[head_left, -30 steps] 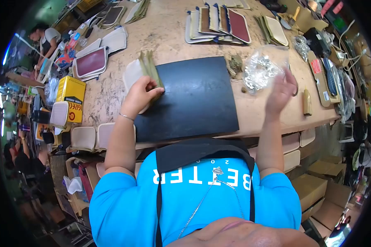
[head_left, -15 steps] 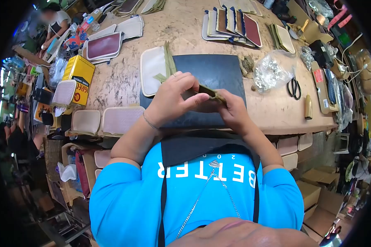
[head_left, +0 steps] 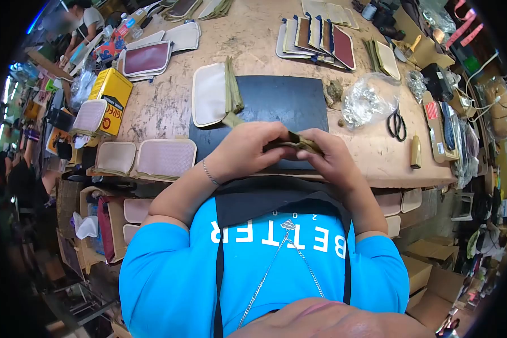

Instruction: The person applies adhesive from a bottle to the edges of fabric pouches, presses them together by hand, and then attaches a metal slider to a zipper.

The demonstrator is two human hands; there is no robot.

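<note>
Both hands meet over the near edge of a black mat (head_left: 287, 104). My left hand (head_left: 253, 145) is closed on an olive-edged wallet piece (head_left: 294, 139), thumb and fingers pinching its left side. From the other side, my right hand (head_left: 327, 153) pinches the same piece, its thumb near the middle. My palms and fingers hide most of the piece, so its face cannot be made out. Just beyond my left hand, a cream wallet panel (head_left: 209, 96) lies partly on the mat, with olive fabric strips (head_left: 231, 87) along its right side.
Black scissors (head_left: 397, 125), a bag of small metal parts (head_left: 369, 101) and a wooden handle (head_left: 416, 152) lie right. Stacked panels (head_left: 315, 36) stand at the back. A yellow can (head_left: 111, 93) and pale woven panels (head_left: 166, 156) are left. Another person (head_left: 87, 25) sits far left.
Both hands have moved down toward my body with the wallet piece, and my right hand has turned further over it. More of the cream panel and its olive strips now shows.
</note>
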